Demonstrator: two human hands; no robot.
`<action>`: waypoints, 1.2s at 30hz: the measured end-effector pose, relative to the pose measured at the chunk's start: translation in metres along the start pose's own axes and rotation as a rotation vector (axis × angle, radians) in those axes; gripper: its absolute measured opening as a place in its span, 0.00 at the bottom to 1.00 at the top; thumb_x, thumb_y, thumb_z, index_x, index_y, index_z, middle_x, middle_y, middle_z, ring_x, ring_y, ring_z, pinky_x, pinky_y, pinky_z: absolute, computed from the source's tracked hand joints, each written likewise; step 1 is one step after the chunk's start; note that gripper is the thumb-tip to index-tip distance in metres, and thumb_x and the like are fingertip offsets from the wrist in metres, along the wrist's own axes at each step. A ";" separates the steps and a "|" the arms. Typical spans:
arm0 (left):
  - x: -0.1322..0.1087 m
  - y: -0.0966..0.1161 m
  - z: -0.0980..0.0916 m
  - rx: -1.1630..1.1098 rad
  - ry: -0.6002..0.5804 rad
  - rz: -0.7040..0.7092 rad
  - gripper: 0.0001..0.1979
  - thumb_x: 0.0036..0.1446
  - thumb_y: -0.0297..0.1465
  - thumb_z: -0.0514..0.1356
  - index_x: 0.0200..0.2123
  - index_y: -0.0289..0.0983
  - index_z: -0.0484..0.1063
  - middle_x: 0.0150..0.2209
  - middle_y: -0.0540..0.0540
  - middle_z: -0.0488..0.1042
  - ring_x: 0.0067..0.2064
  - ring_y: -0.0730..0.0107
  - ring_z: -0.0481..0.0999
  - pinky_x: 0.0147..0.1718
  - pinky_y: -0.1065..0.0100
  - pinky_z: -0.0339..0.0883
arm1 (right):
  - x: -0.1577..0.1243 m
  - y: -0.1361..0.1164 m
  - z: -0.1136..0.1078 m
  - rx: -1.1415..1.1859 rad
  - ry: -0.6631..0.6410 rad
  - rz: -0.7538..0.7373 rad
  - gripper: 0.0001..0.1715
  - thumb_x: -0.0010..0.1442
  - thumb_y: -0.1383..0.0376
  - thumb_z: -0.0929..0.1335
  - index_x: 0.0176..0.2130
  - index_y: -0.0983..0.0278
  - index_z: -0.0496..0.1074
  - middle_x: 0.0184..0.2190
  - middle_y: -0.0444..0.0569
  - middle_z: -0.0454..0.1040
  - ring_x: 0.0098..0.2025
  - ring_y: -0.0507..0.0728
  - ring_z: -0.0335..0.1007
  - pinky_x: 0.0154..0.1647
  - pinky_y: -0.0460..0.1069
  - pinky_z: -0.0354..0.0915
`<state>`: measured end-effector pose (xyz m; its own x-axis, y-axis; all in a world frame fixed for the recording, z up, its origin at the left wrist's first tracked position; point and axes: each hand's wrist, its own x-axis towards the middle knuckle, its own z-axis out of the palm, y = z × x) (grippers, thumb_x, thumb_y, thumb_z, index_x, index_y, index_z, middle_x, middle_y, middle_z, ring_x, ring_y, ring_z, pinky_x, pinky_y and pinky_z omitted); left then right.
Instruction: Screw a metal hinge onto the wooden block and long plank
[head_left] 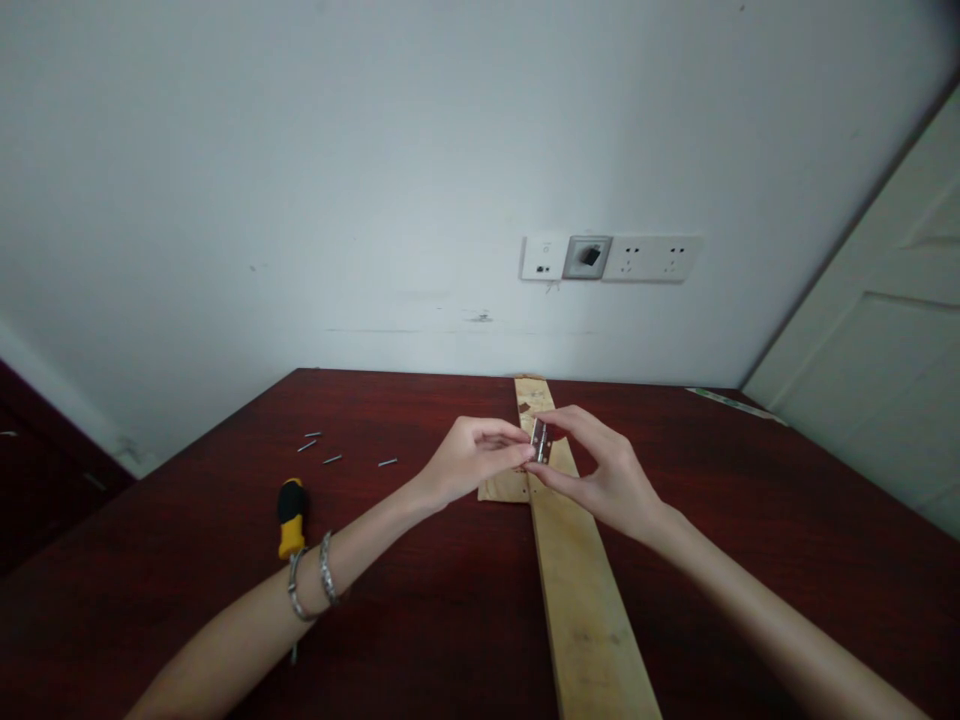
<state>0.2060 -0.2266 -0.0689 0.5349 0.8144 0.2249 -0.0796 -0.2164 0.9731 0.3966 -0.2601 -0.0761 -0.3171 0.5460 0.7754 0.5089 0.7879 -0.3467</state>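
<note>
Between my two hands is a small shiny metal hinge (540, 441), held above the wooden boards. My left hand (480, 455) pinches its left side with thumb and fingers. My right hand (600, 465) grips it from the right, index finger at the top and thumb at the bottom. Beneath them a long pale wooden plank (589, 600) runs from the near edge toward the wall. A second, thinner wooden piece (501, 488) lies at its far end, partly hidden by my hands.
A yellow and black screwdriver (292, 518) lies at the left, its shaft partly behind my left forearm. Several screws (332, 459) are scattered beyond it on the dark red table (420, 620). Sockets (651, 258) sit on the wall behind. A thin strip (735, 404) lies at the back right.
</note>
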 end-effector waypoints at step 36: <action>0.008 -0.015 -0.002 -0.470 0.045 -0.246 0.15 0.42 0.28 0.73 0.35 0.28 0.78 0.32 0.41 0.78 0.31 0.70 0.77 0.38 0.67 0.70 | -0.002 0.008 0.006 0.356 -0.079 0.197 0.32 0.58 0.66 0.70 0.60 0.55 0.63 0.39 0.47 0.73 0.39 0.54 0.72 0.43 0.54 0.73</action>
<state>0.2095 -0.2160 -0.0813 0.5497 0.8351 -0.0208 -0.3305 0.2403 0.9127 0.3963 -0.2530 -0.0840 -0.3089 0.7052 0.6382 0.2614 0.7081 -0.6560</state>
